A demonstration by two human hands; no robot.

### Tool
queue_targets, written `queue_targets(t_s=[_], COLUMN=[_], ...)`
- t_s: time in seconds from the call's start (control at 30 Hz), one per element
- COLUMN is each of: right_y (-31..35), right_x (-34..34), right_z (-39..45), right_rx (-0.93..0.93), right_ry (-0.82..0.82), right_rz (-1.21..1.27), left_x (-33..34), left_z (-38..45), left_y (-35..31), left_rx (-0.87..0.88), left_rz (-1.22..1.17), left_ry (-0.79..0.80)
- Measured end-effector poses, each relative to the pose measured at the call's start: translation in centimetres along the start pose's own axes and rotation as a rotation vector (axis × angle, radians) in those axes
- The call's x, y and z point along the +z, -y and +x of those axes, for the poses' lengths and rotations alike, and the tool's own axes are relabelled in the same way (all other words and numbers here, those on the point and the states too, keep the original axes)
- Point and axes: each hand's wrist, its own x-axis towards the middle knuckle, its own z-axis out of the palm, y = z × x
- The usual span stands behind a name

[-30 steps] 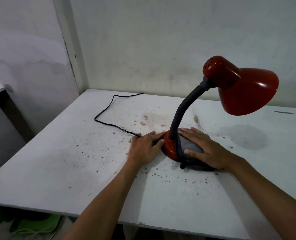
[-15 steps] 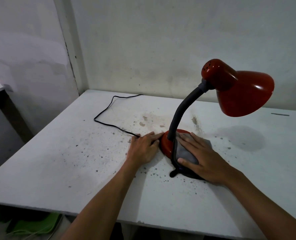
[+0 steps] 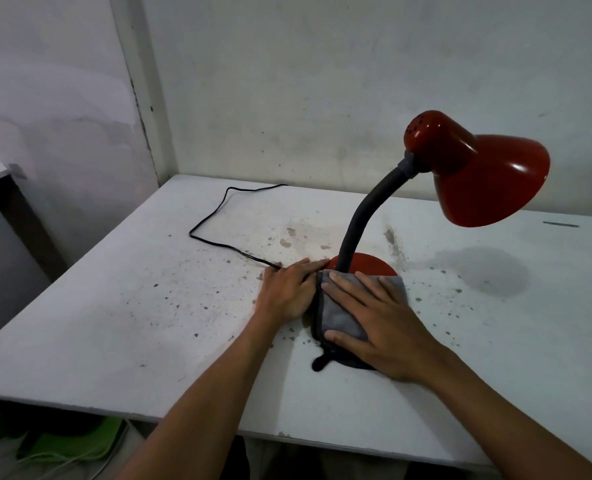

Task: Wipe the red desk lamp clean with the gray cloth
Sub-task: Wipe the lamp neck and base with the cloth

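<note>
The red desk lamp stands on a stained white table, its shade (image 3: 481, 181) tilted to the right on a dark flexible neck (image 3: 364, 216). Its round red base (image 3: 370, 265) shows at the back; the front part is covered. The gray cloth (image 3: 338, 315) with a dark hem lies over the near side of the base. My right hand (image 3: 381, 320) presses flat on the cloth, fingers spread. My left hand (image 3: 289, 294) lies flat on the table against the base's left edge, steadying it.
The lamp's black cord (image 3: 218, 223) loops across the table (image 3: 132, 323) to the back left. Walls close in behind and to the left. A green object (image 3: 76, 445) lies on the floor below the table's front edge.
My right hand has slid the cloth toward me and to the left across the base, uncovering the red back of the base. The left hand has stayed put.
</note>
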Motion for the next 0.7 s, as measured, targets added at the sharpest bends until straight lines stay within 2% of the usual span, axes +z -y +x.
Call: queue_targets(t_s=[0.33,0.7], right_y=[0.2,-4.8], right_x=[-0.1,-1.5], right_z=[0.5,-2.1], right_rx=[-0.002,0.113], right_ry=[-0.028,-0.006], right_rz=[-0.043,0.124], left_x=[-0.4,-0.4], left_z=[-0.3,-0.1], left_y=[-0.5,-0.3], left_rx=[0.007,0.027], left_rz=[-0.036,0.006], left_ry=[0.015,0.048])
